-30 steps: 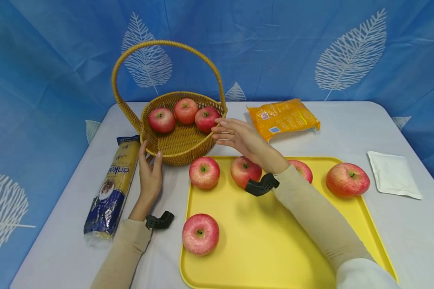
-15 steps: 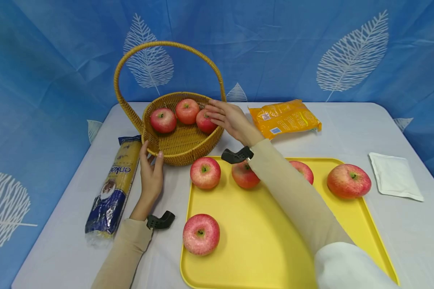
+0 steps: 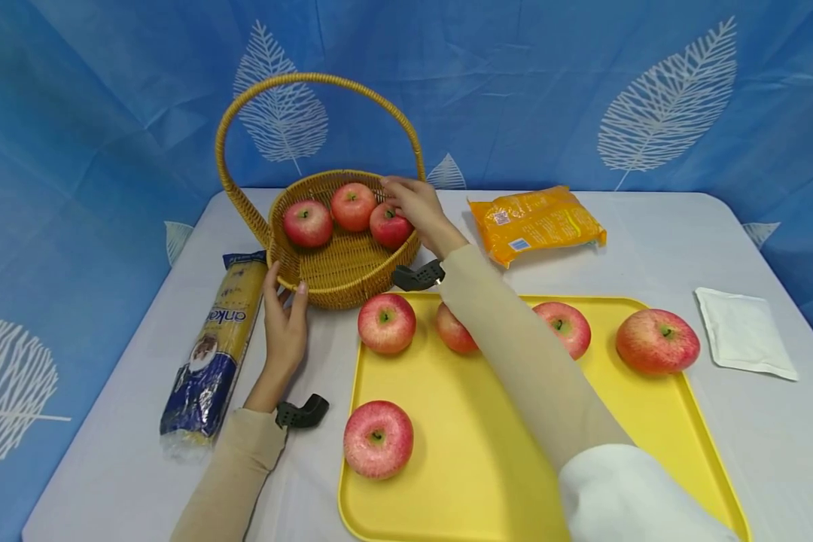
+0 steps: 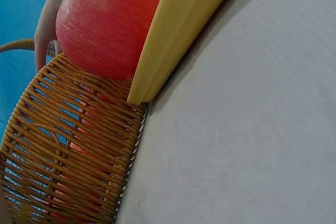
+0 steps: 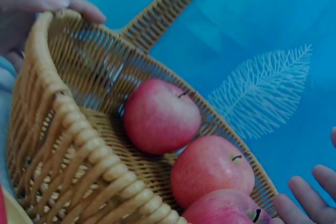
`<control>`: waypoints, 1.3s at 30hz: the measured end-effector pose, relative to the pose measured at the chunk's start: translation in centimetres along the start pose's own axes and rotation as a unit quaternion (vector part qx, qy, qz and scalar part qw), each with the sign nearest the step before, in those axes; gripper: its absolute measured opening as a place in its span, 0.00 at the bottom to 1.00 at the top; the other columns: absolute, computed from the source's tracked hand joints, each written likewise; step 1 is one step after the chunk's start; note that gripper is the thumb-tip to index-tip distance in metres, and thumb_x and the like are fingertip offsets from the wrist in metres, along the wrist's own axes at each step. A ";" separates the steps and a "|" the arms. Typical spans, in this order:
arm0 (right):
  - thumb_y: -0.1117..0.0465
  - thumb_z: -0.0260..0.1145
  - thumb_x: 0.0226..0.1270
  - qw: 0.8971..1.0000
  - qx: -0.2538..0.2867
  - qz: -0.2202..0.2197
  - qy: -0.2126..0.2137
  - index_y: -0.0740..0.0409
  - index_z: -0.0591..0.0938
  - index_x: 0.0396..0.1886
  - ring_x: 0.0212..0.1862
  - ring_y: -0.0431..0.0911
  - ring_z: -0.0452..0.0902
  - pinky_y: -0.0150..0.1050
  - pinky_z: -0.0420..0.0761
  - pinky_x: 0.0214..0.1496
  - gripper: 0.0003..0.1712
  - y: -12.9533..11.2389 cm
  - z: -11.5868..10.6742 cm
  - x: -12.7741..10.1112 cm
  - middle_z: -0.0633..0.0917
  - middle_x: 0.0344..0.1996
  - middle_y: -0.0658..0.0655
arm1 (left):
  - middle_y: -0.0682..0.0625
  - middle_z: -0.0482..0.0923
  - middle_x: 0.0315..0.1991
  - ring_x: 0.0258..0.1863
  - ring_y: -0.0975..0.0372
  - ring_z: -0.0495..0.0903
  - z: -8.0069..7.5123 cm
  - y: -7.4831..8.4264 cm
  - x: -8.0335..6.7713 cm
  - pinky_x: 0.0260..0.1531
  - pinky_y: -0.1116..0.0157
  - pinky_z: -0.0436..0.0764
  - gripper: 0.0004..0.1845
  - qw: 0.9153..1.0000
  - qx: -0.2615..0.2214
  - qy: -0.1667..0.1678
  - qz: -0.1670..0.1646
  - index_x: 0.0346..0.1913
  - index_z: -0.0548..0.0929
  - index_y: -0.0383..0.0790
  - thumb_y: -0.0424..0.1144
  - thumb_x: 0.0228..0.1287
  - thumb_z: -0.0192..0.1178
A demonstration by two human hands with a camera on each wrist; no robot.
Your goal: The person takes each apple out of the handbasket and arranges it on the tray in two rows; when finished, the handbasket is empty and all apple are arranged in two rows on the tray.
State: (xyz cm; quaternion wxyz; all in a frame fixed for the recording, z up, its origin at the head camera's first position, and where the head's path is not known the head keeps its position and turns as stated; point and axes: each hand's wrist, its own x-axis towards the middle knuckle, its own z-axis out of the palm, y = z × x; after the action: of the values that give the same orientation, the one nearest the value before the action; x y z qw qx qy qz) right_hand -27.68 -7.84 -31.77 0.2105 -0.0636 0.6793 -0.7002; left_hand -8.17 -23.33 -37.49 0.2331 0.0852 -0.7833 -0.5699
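A wicker basket (image 3: pixel 342 293) with a tall handle stands at the back, three red apples inside: a left one (image 3: pixel 308 223), a middle one (image 3: pixel 354 207) and a right one (image 3: pixel 390 226). My left hand (image 3: pixel 286 331) grips its near left rim; in the right wrist view left-hand fingers (image 5: pixel 79 6) lie over that rim. Over the basket's right side, my right hand (image 3: pixel 420 211) has its fingers spread at the right apple. The right wrist view shows these fingertips (image 5: pixel 304 198) fairly straight, next to the apple (image 5: pixel 226 208). The basket's wall (image 4: pixel 68 145) fills the left wrist view's lower left.
A yellow tray (image 3: pixel 447 452) in front of the basket holds several apples, one at its near left (image 3: pixel 378 439). A blue-and-yellow pasta packet (image 3: pixel 210 354) lies at left. Behind the tray lies an orange bag (image 3: pixel 538 222), and a white sachet (image 3: pixel 745 331) lies at right.
My right hand has moved left and away from me, from beside the basket's right rim to over the right apple. The left hand has kept its place at the rim.
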 end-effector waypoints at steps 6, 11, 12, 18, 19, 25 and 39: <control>0.54 0.59 0.63 0.998 -0.057 -0.019 0.029 0.56 0.73 0.59 0.60 0.46 0.69 0.37 0.70 0.60 0.25 0.1 0.5 0.5 0.75 0.58 0.54 | 0.34 0.46 0.69 0.64 0.40 0.57 0.1 -0.1 0.1 0.57 0.44 0.63 0.31 1.000 0.002 0.001 -0.004 0.69 0.47 0.31 0.34 0.68 0.43; 0.51 0.61 0.61 0.992 -0.120 -0.017 0.023 0.54 0.69 0.62 0.63 0.43 0.65 0.36 0.68 0.62 0.30 0.0 0.6 0.6 0.71 0.61 0.53 | 0.35 0.46 0.69 0.64 0.40 0.57 0.1 -1.0 0.3 0.57 0.44 0.63 0.30 1.000 -0.004 0.002 -0.003 0.69 0.47 0.34 0.35 0.68 0.44; 0.50 0.62 0.60 0.991 -0.133 -0.014 0.019 0.54 0.68 0.63 0.63 0.44 0.65 0.37 0.69 0.61 0.32 0.0 0.5 0.5 0.70 0.62 0.53 | 0.37 0.47 0.69 0.64 0.41 0.57 0.1 -1.4 0.4 0.58 0.44 0.63 0.31 1.000 -0.004 0.001 -0.002 0.70 0.47 0.35 0.35 0.68 0.44; 0.45 0.66 0.54 0.982 -0.187 0.025 -0.016 0.50 0.60 0.68 0.59 0.45 0.67 0.40 0.72 0.57 0.44 -0.2 0.4 0.6 0.64 0.66 0.53 | 0.43 0.48 0.70 0.65 0.46 0.59 0.1 -3.5 0.8 0.58 0.48 0.65 0.30 1.000 0.009 0.007 -0.002 0.70 0.49 0.44 0.40 0.68 0.45; 0.46 0.67 0.53 0.982 -0.187 0.030 -0.021 0.50 0.59 0.68 0.59 0.45 0.67 0.40 0.72 0.57 0.45 -0.2 0.4 0.7 0.63 0.66 0.53 | 0.43 0.48 0.70 0.65 0.46 0.59 0.1 -3.5 0.8 0.58 0.47 0.65 0.30 1.000 0.010 0.007 -0.002 0.70 0.49 0.44 0.41 0.68 0.45; 0.52 0.69 0.52 0.978 -0.193 0.064 -0.052 0.51 0.54 0.69 0.66 0.48 0.60 0.43 0.66 0.64 0.48 -0.4 0.8 0.8 0.58 0.69 0.54 | 0.39 0.47 0.69 0.65 0.43 0.57 0.0 -2.1 0.5 0.59 0.46 0.64 0.30 1.000 0.005 0.004 -0.008 0.70 0.48 0.38 0.37 0.68 0.45; 0.61 0.72 0.47 0.959 -0.246 0.072 -0.121 0.52 0.47 0.71 0.65 0.48 0.61 0.42 0.65 0.65 0.56 -0.6 1.0 1.0 0.58 0.68 0.56 | 0.33 0.46 0.68 0.64 0.41 0.58 -0.1 0.0 0.2 0.58 0.45 0.64 0.30 1.000 0.007 -0.003 -0.004 0.69 0.47 0.32 0.34 0.68 0.43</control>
State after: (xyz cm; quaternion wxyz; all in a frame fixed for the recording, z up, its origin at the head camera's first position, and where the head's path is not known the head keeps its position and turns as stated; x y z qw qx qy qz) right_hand -28.36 -9.18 -31.35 0.3188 -0.1487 0.8028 -0.4815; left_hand -8.32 -23.45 -37.41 0.2276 0.0886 -0.7876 -0.5657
